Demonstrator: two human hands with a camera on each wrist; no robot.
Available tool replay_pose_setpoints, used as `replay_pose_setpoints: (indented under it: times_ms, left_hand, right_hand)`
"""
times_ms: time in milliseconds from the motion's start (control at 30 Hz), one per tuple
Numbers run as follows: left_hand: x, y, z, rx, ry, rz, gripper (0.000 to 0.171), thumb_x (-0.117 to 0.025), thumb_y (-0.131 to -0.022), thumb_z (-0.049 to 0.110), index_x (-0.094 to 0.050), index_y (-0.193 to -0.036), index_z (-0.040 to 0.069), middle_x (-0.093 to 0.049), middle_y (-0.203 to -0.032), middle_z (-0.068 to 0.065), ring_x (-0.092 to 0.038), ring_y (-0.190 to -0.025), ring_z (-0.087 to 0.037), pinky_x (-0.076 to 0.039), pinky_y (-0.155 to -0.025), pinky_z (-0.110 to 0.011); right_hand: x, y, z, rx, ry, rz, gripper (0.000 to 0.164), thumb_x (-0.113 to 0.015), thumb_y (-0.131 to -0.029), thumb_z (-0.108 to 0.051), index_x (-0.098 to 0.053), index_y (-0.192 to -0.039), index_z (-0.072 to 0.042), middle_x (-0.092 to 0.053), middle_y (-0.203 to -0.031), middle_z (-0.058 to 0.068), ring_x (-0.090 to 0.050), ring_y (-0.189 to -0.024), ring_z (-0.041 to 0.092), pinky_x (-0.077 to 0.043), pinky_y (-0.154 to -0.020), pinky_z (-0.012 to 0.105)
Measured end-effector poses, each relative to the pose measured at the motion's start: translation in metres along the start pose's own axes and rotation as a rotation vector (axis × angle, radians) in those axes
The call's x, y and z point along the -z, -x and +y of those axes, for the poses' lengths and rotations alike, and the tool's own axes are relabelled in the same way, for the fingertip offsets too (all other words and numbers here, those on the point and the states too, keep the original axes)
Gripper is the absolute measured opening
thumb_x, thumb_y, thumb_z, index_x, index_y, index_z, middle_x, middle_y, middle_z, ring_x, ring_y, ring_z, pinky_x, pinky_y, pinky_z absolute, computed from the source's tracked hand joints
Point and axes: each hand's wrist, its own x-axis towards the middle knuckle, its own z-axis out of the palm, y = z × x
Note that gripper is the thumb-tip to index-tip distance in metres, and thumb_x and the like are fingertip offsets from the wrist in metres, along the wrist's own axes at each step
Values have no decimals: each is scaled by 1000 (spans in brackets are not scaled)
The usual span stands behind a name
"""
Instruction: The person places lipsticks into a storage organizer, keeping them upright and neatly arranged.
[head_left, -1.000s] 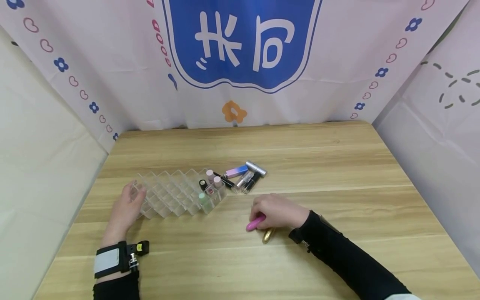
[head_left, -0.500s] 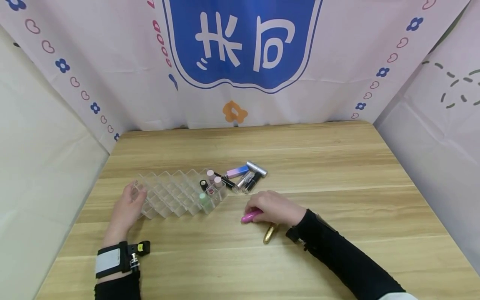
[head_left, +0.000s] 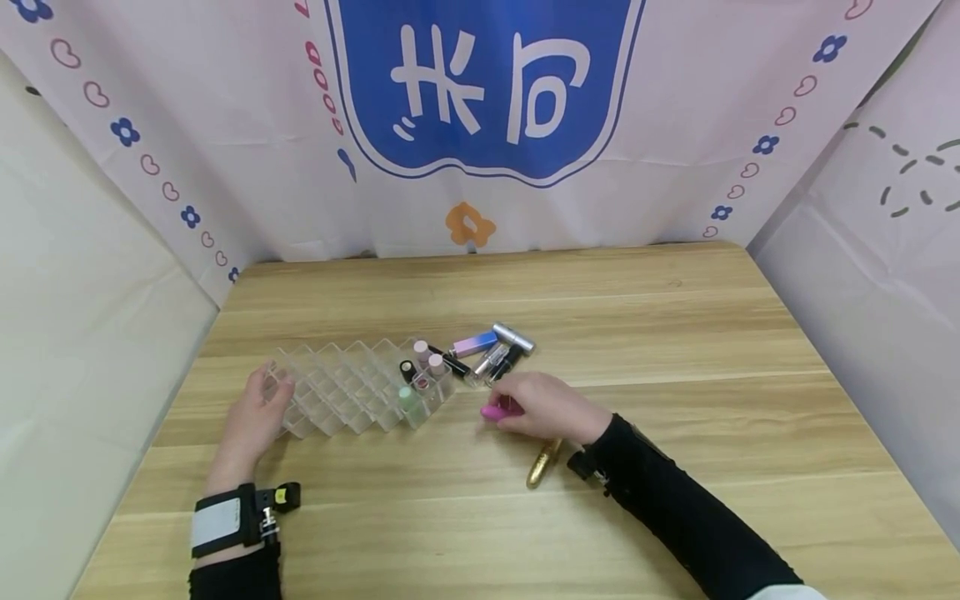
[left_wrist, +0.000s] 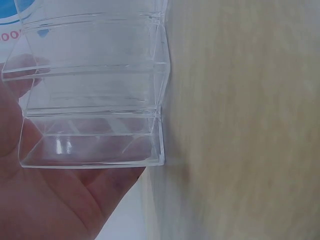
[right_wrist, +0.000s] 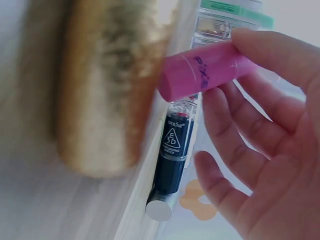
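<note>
Nearest on my feed, the gold tube (head_left: 543, 464) lies on the wooden table (head_left: 405, 525); more of it shows than a second ago, when the right hand (head_left: 551, 407) covers its upper end. That hand now sits farther up the table, pinching the pink tube (head_left: 498, 412) between thumb and fingers. The pink tube is farther from the gold one than before and nearer the clear organizer (head_left: 330, 396), though still apart from it; I cannot tell how high it is off the wood. My right wrist view shows dark lettering on its side. To the left, the left hand (head_left: 258, 412) grips the organizer's left end, and neither shifts noticeably. Several small tubes, one with a green cap (head_left: 408, 398), stand in the organizer's right end, just as earlier. Beyond the right hand, a loose cluster with a pink-and-blue tube (head_left: 474, 343) and a silver tube (head_left: 513, 337) lies unchanged. Behind hangs the printed cloth (head_left: 660, 183).
</note>
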Motion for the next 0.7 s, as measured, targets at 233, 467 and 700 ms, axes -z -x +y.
replay_pose_setpoints:
  times_ms: [233, 467, 700]
  left_hand:
    - [0, 0, -2, -8, 10, -10, 82, -23, -102, 58, 1, -157, 2, -18, -154, -40, -26, -138, -61, -28, -108, -73]
    - [-1, 0, -4, -17, 12, -14, 81, -23, -103, 57, 2, -157, 2, -17, -154, -41, -25, -138, -61, -27, -108, -73]
    - [0, 1, -2, -17, 14, -4, 81, -23, -103, 57, 0, -157, 2, -19, -154, -40, -26, -137, -61, -27, -108, -72]
  right_hand:
    - [5, -6, -6, -41, -62, 120, 13, -77, -84, -22, -67, -93, -21, -65, -86, -10, -61, -79, 6, -52, -71, 18]
    - [10, -16, -14, -33, -183, 209, 20, -78, -82, -14, -67, -99, -16, -69, -95, -6, -65, -85, 7, -57, -77, 22]
    - [18, -25, -23, -35, -270, 273, 18, -79, -83, -20, -67, -96, -17, -67, -87, -7, -60, -77, 5, -55, -70, 19]
